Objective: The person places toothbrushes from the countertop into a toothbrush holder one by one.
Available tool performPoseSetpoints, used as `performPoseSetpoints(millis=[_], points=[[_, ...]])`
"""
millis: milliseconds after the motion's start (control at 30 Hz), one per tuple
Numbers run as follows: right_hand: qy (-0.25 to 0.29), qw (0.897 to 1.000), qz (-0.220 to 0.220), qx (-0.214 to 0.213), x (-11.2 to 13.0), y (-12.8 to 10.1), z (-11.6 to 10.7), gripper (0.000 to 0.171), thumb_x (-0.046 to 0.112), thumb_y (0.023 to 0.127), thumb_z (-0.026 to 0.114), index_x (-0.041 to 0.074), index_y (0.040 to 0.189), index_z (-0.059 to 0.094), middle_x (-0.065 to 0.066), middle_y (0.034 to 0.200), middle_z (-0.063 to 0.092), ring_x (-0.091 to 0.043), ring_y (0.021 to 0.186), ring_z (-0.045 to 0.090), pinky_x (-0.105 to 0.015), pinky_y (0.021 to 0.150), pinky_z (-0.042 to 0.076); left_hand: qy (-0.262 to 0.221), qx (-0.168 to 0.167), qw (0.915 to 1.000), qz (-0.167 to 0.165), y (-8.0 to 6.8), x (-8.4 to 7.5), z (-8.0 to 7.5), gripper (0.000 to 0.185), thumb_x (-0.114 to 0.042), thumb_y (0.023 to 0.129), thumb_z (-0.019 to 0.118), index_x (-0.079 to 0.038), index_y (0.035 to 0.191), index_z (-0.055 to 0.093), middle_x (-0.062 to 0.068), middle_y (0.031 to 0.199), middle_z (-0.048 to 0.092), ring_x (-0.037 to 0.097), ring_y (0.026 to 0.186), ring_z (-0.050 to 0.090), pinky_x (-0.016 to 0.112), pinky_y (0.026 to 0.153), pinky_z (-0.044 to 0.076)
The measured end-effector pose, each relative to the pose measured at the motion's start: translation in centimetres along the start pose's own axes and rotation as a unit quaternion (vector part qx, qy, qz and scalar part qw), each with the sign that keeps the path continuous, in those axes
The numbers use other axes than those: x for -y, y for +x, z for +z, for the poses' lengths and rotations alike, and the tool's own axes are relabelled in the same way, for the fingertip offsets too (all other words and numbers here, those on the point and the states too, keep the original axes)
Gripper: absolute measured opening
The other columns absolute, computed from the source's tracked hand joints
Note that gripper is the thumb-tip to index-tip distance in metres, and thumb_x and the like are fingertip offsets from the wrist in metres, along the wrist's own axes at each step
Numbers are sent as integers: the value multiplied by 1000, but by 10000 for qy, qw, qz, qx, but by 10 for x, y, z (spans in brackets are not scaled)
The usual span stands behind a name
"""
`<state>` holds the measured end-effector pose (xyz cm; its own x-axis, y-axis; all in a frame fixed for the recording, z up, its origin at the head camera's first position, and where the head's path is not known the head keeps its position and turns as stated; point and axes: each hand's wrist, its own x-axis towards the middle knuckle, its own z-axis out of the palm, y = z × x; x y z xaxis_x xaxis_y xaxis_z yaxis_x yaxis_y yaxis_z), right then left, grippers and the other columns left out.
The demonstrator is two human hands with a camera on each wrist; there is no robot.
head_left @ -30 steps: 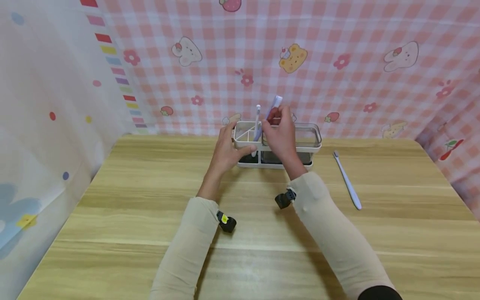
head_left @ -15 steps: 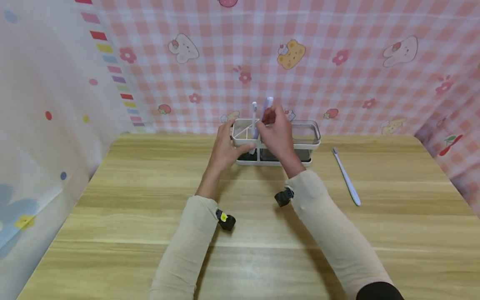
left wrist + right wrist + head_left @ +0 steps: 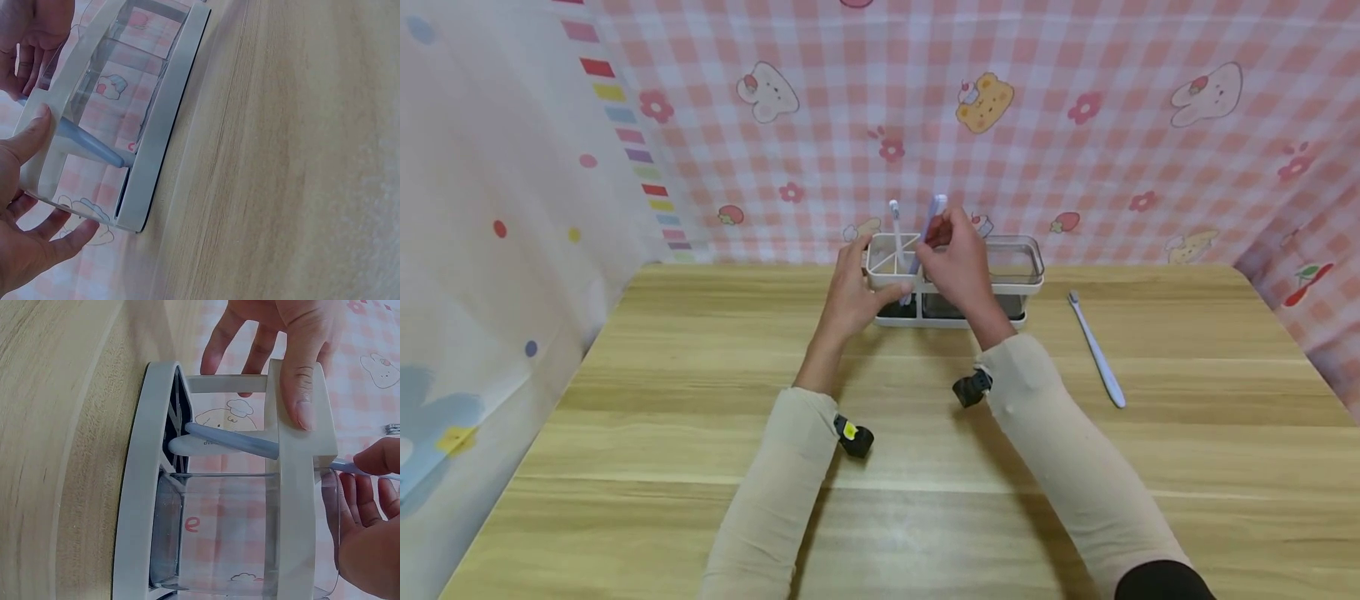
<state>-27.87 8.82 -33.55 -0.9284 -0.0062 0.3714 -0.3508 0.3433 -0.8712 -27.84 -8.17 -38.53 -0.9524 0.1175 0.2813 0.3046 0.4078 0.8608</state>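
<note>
A white toothbrush holder (image 3: 1011, 288) with a divided left section and a clear cup on its right stands at the table's back. My left hand (image 3: 852, 292) grips its left end, thumb (image 3: 303, 403) on the front of the upper frame and fingers round the side. My right hand (image 3: 961, 268) pinches a lavender-blue toothbrush (image 3: 935, 208) near its upper end. That brush slants down through the divided top, its handle tip (image 3: 195, 428) close over the dark base. A white toothbrush (image 3: 897, 227) stands beside it in the divided section, head up, leaning left.
Another light blue toothbrush (image 3: 1099, 354) lies on the wooden table (image 3: 925, 500), right of the holder. A pink checked cloth (image 3: 850, 100) hangs right behind the holder, and a white patterned cloth (image 3: 497, 292) hangs at the left.
The lavender-blue toothbrush in my right hand has shifted slightly left and stands steeper. The white toothbrush's head has tipped to the left. My left hand keeps its grip on the holder.
</note>
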Motion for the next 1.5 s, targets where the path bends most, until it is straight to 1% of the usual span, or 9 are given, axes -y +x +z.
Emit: performPoseSetpoints(millis=[333, 533, 800, 867, 1033, 1133, 1233, 1367, 1500], points=[[-458, 9967, 436, 506, 1, 2, -4, 27, -6, 88, 66, -3, 112, 53, -18, 111, 60, -29, 104, 62, -37, 89, 54, 28, -7, 10000, -19, -1, 1, 0, 93, -23, 81, 88, -7, 155, 34, 16, 147, 39, 30, 116, 50, 42, 95, 47], [-512, 9957, 533, 556, 4, 4, -5, 31, -7, 86, 68, -3, 114, 53, -18, 113, 60, -29, 105, 62, -38, 91, 54, 5, -4, 10000, 3, 0, 1, 0, 93, -23, 82, 88, -7, 156, 33, 16, 148, 39, 29, 116, 50, 42, 96, 46], [-303, 9954, 746, 512, 6, 3, -7, 34, -5, 86, 67, -3, 118, 54, -18, 116, 60, -29, 106, 60, -37, 93, 52, -24, 8, 10000, 6, 0, 0, -1, 93, -22, 81, 88, -10, 156, 34, 17, 146, 39, 30, 115, 51, 43, 94, 47], [-293, 9956, 742, 496, 6, 2, -7, 33, -4, 87, 67, -4, 118, 55, -18, 116, 60, -29, 106, 60, -37, 93, 52, -13, -6, 10000, 1, 0, 0, -1, 93, -21, 81, 88, -9, 155, 34, 17, 146, 39, 31, 115, 51, 43, 94, 47], [-532, 9960, 539, 471, 6, 0, -9, 29, -1, 90, 64, -5, 118, 58, -18, 117, 62, -29, 108, 60, -37, 96, 51, 17, -9, 10000, -28, 0, -1, -1, 92, -21, 81, 88, -9, 155, 34, 16, 148, 39, 31, 116, 51, 43, 95, 47], [-794, 9951, 407, 432, 3, -3, -12, 30, 3, 92, 60, -3, 121, 59, -17, 123, 63, -30, 115, 58, -40, 101, 48, 44, -5, 10000, -47, 0, -1, -1, 93, -22, 81, 88, -9, 155, 34, 15, 148, 39, 31, 116, 51, 43, 95, 47], [-1204, 9919, 167, 379, 0, -5, -17, 35, 6, 92, 60, -1, 126, 61, -16, 129, 62, -31, 124, 55, -44, 105, 43, 70, -5, 10000, -34, 0, -2, -1, 93, -22, 81, 88, -8, 155, 35, 16, 148, 39, 32, 116, 52, 43, 95, 47], [-1932, 9800, -323, 360, -4, -8, -21, 39, 11, 95, 62, -2, 132, 61, -17, 133, 61, -34, 127, 52, -48, 106, 41, 48, -12, 10000, -9, 0, -2, -1, 93, -22, 80, 89, -8, 155, 35, 16, 148, 39, 32, 115, 52, 44, 94, 48], [-2480, 9645, -845, 323, -8, -11, -25, 39, 11, 96, 61, -2, 133, 61, -19, 132, 61, -37, 124, 52, -50, 102, 42, 17, -9, 10000, -38, 0, -1, -1, 94, -23, 80, 89, -9, 155, 35, 16, 149, 39, 31, 116, 51, 43, 95, 47]])
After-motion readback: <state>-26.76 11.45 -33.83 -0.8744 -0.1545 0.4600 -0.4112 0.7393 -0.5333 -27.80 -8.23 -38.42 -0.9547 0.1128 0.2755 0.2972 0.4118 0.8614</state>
